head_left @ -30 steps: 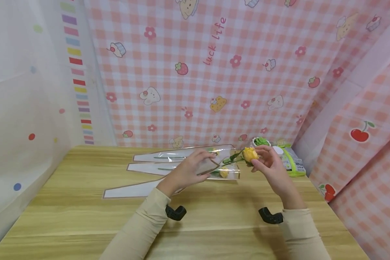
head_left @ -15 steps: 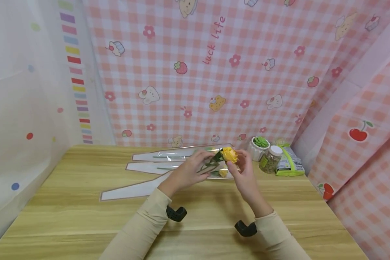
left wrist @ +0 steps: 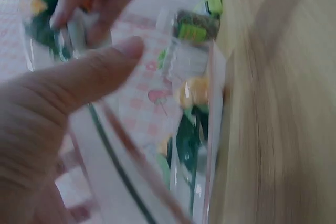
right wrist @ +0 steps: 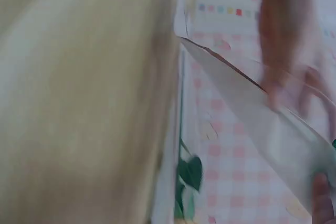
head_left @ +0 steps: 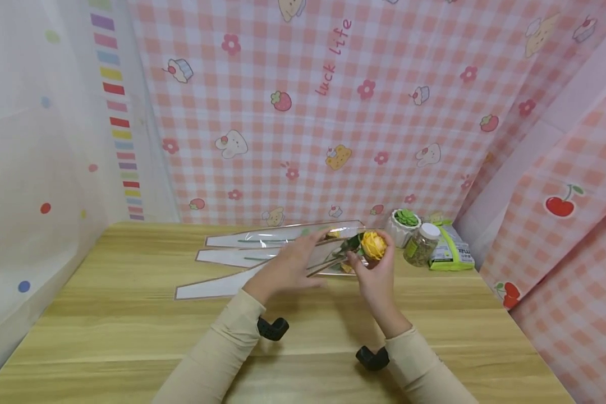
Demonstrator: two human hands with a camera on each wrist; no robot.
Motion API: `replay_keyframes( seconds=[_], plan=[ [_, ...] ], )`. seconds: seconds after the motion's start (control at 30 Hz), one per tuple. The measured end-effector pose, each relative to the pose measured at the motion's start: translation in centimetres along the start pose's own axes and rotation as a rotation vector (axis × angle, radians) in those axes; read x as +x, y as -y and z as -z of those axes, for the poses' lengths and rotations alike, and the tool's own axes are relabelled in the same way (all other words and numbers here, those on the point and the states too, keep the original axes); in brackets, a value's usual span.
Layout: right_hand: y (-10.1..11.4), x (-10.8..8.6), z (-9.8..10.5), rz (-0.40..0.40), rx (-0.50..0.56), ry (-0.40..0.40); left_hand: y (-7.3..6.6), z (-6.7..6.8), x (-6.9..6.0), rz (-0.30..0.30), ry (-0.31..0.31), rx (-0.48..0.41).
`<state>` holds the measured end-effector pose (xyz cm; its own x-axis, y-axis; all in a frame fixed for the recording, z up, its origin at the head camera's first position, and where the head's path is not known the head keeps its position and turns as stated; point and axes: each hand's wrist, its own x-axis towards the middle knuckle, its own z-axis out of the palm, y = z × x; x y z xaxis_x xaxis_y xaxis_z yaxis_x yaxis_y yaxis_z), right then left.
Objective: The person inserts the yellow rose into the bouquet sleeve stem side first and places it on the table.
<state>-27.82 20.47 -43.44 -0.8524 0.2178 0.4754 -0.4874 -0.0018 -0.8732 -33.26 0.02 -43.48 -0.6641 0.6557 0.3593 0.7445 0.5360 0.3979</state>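
A yellow rose with green leaves sits in the wide end of a clear flower sleeve with a white back and brown edging. My right hand pinches rose and sleeve just below the bloom. My left hand is at the sleeve's middle, its thumb straight and apart from the fingers; motion blurs it. The stem runs down inside the sleeve in the left wrist view. Behind lie two more sleeved roses, one upper sleeve and one lower sleeve, their blooms partly hidden by my hands.
At the back right stand a potted succulent, a jar with a white lid and a grey and lime packet. The wooden table meets a pink checked cloth at the back.
My right hand has come left with the rose, then shifted its hold to the rose and sleeve. The sleeve's narrow tail has moved right, and my left thumb has spread away from the fingers.
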Motion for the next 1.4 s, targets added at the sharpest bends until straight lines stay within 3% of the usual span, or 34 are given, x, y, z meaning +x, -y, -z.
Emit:
replay_keyframes(
  seconds=[0.13, 0.27, 0.5, 0.7, 0.87, 1.0, 1.2, 1.4],
  plan=[
    [0.2, 0.8, 1.1, -0.002, 0.045, -0.093, 1.5, -0.5, -0.7, 0.160, 0.095, 0.044],
    [0.2, 1.1, 1.6, -0.008, 0.069, -0.123, 2.8, -1.5, -1.1, 0.200, 0.121, 0.067],
    [-0.1, 0.9, 1.6, -0.022, -0.074, -0.074, 3.9, -1.9, -1.2, 0.203, 0.049, 0.017],
    [0.7, 1.1, 2.2, 0.014, -0.234, -0.114, 3.7, -1.2, -1.1, 0.173, 0.031, 0.093],
    [1.8, 1.9, 2.9, -0.006, -0.198, -0.148, 3.3, -0.7, -1.1, 0.115, 0.010, 0.187],
    [2.3, 2.3, 3.0, -0.027, -0.167, -0.170, 3.0, -0.4, -1.0, 0.084, 0.001, 0.202],
    [1.5, 2.0, 3.0, -0.026, -0.271, -0.040, 3.1, -0.1, -1.3, 0.091, -0.024, 0.164],
    [0.7, 1.4, 2.8, 0.151, -0.500, 0.066, 3.2, 0.1, -1.5, 0.061, -0.044, 0.170]
  ],
)
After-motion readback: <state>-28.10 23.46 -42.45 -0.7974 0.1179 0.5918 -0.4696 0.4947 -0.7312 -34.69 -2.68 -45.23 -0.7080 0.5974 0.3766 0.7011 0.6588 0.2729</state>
